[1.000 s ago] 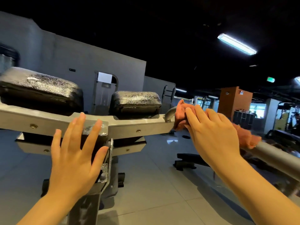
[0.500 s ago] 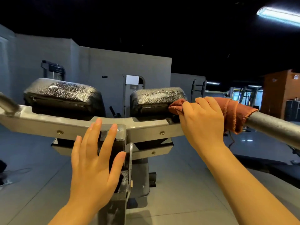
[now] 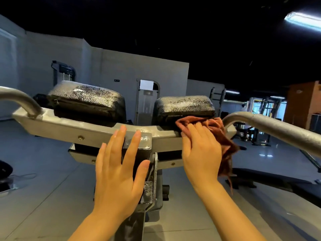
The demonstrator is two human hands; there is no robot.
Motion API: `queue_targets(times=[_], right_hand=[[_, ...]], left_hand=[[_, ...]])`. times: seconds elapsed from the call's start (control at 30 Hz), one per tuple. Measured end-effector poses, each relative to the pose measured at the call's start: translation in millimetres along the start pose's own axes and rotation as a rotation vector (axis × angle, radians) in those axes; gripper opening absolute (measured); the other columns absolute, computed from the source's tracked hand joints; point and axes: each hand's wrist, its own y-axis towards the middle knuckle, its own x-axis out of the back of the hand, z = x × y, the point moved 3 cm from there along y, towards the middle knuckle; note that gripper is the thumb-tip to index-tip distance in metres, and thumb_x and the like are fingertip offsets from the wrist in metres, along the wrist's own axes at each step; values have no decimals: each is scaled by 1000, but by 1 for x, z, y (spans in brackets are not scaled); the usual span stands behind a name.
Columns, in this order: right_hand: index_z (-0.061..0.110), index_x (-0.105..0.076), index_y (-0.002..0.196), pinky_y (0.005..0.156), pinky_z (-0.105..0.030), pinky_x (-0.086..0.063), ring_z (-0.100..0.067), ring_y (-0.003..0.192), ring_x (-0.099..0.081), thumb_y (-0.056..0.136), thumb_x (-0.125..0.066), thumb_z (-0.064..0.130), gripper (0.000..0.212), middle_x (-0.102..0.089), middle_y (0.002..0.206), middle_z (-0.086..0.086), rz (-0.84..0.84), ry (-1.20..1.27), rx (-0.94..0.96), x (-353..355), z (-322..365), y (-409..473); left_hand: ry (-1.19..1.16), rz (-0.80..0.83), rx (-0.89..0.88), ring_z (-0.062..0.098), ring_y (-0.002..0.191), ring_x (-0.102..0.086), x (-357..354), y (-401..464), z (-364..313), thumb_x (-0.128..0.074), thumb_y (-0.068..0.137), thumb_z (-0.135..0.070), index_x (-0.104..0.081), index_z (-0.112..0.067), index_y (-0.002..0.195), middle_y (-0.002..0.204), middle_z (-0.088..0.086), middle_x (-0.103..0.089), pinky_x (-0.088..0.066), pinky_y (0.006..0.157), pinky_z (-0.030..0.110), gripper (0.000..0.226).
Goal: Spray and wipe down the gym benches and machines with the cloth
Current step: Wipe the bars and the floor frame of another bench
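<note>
A gym machine stands in front of me with a grey metal crossbar [image 3: 60, 126] and two black pads, the left pad [image 3: 86, 100] and the right pad [image 3: 184, 106]. My right hand [image 3: 199, 152] presses a reddish-brown cloth [image 3: 224, 136] flat against the crossbar just under the right pad, fingers straight, with the cloth's loose end hanging down on the right. My left hand [image 3: 119, 171] rests flat with spread fingers on the central joint and upright post [image 3: 147, 185] of the machine.
Curved grey handles leave the crossbar on both sides, the right handle [image 3: 278, 127] running past my right arm and the left handle [image 3: 19, 96] at the frame edge. More gym machines [image 3: 264, 108] stand at the far right, a grey wall [image 3: 139, 70] behind, and a grey tiled floor [image 3: 52, 197] below.
My right hand slid the cloth leftward off the right handle onto the crossbar under the right pad, and its grip opened to a flat press. The left hand stayed on the central joint.
</note>
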Motion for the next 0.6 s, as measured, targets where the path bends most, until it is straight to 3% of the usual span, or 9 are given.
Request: queue_targets(times=[0.13,0.27,0.33,0.47,0.53,0.6], right_hand=[[24,-63,114,78,-34,-45,-15,107,-55,100,-37,35,32,-60,113,9,149,28,79,-7,31,-11],[24,-60,128,95,-38,-42,-18,126,-50,97,-46,39,37,-57,132,5,199,14,275,3,17,-20],[21,-60,128,97,-42,-42,-22,126,-51,97,-46,42,40,-57,132,1,196,-58,327,11,-8,-19],[18,-58,129,101,-46,-43,-24,123,-50,98,-38,40,43,-56,130,-3,153,-78,102,21,-53,-11],[18,-61,124,97,-45,-45,-23,117,-52,98,-40,39,40,-57,122,-2,122,3,50,18,-41,-10],[19,-65,115,93,-41,-44,-21,109,-52,99,-42,35,32,-58,114,1,127,81,102,9,-5,-11]], left_hand=[[-25,-21,-2,21,146,-20,0,-2,3,-20,100,-55,-17,-32,152,160,0,-17,-6,118,41,57],[-63,-23,20,17,146,-19,1,-2,4,-20,100,-55,-13,-36,153,160,-2,-17,-4,119,38,57],[-82,-11,26,16,146,-20,1,-2,6,-19,100,-57,-9,-39,153,160,-4,-19,-1,119,34,57],[-88,6,23,16,145,-20,-1,-2,5,-17,99,-59,-5,-44,152,160,-5,-18,-4,121,37,56],[-70,15,21,19,145,-20,-2,-1,3,-15,99,-61,-3,-45,151,160,-3,-17,-9,118,45,56],[-67,22,16,19,145,-19,-3,-1,3,-15,99,-61,-3,-45,151,160,-2,-15,-8,119,43,56]])
